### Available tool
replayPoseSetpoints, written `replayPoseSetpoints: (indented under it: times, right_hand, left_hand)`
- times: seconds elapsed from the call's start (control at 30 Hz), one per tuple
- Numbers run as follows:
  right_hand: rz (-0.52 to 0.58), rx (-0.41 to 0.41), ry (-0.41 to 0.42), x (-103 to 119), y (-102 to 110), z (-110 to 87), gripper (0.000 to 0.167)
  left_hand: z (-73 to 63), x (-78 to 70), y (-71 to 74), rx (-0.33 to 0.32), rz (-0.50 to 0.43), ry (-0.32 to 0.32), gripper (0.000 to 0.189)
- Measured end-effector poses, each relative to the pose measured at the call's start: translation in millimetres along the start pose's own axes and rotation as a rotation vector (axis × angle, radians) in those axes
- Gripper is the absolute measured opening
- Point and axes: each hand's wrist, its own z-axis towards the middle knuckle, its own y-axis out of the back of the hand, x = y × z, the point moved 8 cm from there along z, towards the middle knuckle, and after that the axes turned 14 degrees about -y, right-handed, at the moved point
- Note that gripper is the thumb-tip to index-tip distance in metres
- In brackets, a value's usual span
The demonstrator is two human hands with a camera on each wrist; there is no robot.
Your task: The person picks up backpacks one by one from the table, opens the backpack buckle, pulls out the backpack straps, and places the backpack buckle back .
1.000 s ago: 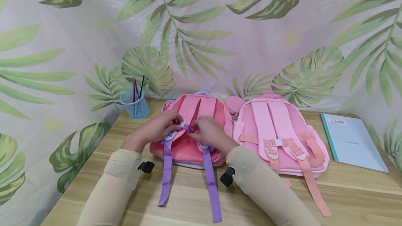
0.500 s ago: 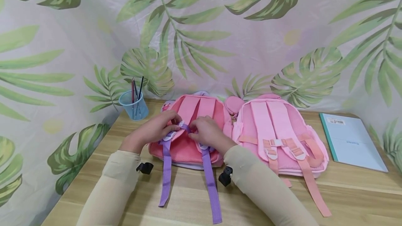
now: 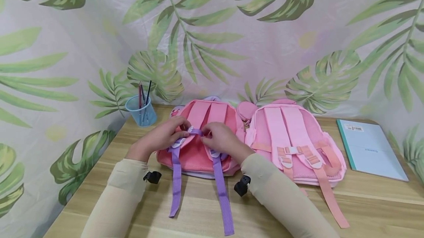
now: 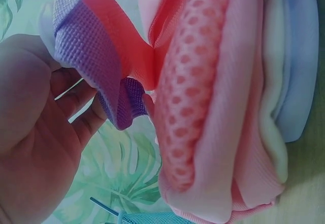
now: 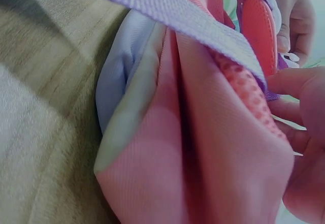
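Note:
A coral-pink backpack (image 3: 200,159) lies with its shoulder straps up on the table. My left hand (image 3: 165,134) pinches a small white buckle (image 3: 190,129) above the left shoulder strap. Between the hands runs a short purple strap (image 3: 197,132), and the thumb and fingers of my right hand (image 3: 221,138) pinch its other end. Two long purple straps (image 3: 176,184) hang from white adjusters toward the front. In the left wrist view, purple webbing (image 4: 91,46) covers part of the fingers. The right wrist view shows the pink side of the bag; the right fingertips are partly hidden.
A lighter pink backpack (image 3: 298,131) with peach straps lies immediately right, its white chest buckle (image 3: 292,150) joined. A blue mesh cup (image 3: 141,112) of pencils stands back left. At far right is a light blue notebook (image 3: 372,149). A leaf-print curtain (image 3: 212,46) hangs behind.
My right hand has shifted slightly right, and the short purple strap between the hands now runs straighter and more level. The left hand stays nearly in place.

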Motion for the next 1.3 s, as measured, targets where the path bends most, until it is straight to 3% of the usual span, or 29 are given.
replayPoseSetpoints:
  times: [0.4,0.73,1.13,1.3]
  right_hand:
    - [0.184,-0.054,0.025,2.1,20.6,-7.4,0.023]
    - [0.389,-0.032,-0.058,-2.6,27.6,-8.8,0.028]
    - [0.342,-0.005,-0.129,-10.9,22.3,-2.3,0.026]
    - [0.402,0.047,-0.213,-11.9,17.1,0.8,0.025]
  left_hand:
    - [-0.9,0.1,1.5,-0.009,-0.018,0.009,0.016]
    - [0.5,-2.7,3.0,-0.034,-0.022,0.009,0.016]
    - [-1.3,0.5,1.6,-0.063,-0.014,0.016,0.019]
    - [-1.3,-1.4,2.4,-0.087,-0.018,0.011,0.021]
